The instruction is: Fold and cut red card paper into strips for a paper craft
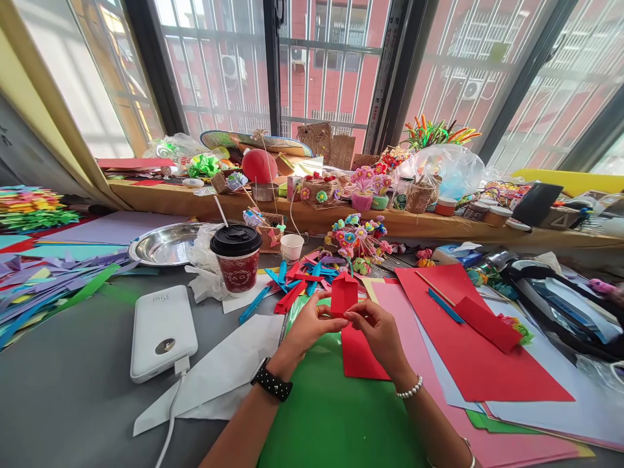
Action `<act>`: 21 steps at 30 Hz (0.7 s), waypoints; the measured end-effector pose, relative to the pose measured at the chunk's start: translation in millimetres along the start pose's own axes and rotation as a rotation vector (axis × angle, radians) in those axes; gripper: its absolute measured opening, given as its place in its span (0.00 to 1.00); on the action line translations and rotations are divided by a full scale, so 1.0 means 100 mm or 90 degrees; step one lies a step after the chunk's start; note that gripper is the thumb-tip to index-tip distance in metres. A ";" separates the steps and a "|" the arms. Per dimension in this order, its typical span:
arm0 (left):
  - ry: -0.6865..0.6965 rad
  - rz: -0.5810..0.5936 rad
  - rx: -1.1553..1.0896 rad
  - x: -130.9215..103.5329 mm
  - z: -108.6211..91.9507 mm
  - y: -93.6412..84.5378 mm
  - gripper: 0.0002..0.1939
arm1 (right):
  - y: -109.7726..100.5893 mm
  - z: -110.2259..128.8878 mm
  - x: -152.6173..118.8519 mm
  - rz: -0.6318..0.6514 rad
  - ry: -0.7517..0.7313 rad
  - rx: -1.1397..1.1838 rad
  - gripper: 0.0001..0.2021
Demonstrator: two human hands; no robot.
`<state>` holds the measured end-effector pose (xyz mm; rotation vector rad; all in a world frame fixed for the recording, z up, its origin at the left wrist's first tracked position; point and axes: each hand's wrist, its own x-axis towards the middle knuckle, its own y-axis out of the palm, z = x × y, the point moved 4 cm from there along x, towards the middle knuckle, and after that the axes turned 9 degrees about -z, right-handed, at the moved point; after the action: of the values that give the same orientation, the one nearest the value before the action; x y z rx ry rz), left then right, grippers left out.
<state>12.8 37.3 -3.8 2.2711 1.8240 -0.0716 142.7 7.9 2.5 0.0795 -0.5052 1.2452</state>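
Note:
A small folded red paper piece [344,294] is held up between both hands near the middle of the view. My left hand [312,325], with a dark dotted watch band at the wrist, pinches its left edge. Thumb and fingers of my right hand [377,330] close on its lower right corner. Below the hands lies a flat red sheet [363,357] on a glossy green surface [341,422]. Just beyond are red and blue folded paper strips [292,283].
A lidded cup [237,260], a white power bank [164,331] with a cable and a metal plate [163,246] stand left. Large red paper [487,344] and pink sheets lie right. A small paper cup [292,247] and craft flowers [358,237] are behind.

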 end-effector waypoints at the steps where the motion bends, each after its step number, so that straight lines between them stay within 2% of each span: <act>1: -0.003 -0.005 0.000 -0.01 -0.01 0.00 0.35 | 0.01 0.00 0.00 0.006 0.002 0.005 0.07; 5: 0.003 -0.006 -0.014 -0.04 -0.04 0.03 0.32 | 0.02 0.00 -0.01 0.012 0.040 0.071 0.06; 10: 0.009 -0.024 -0.035 -0.02 -0.02 0.02 0.32 | 0.01 -0.04 0.01 -0.001 0.103 0.166 0.17; 15: 0.023 -0.039 -0.024 -0.01 -0.01 0.02 0.30 | 0.03 -0.08 0.00 0.047 0.114 0.059 0.12; 18: 0.035 -0.025 -0.009 -0.02 -0.03 0.03 0.27 | 0.02 -0.07 -0.01 0.036 0.095 0.028 0.13; 21: 0.010 -0.039 0.009 -0.01 -0.02 0.03 0.27 | 0.03 -0.07 -0.02 0.027 0.088 0.008 0.13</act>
<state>15.1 36.0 -0.7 2.2313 1.9064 -0.0778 141.9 9.2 -5.0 -0.0075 -0.3809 1.2855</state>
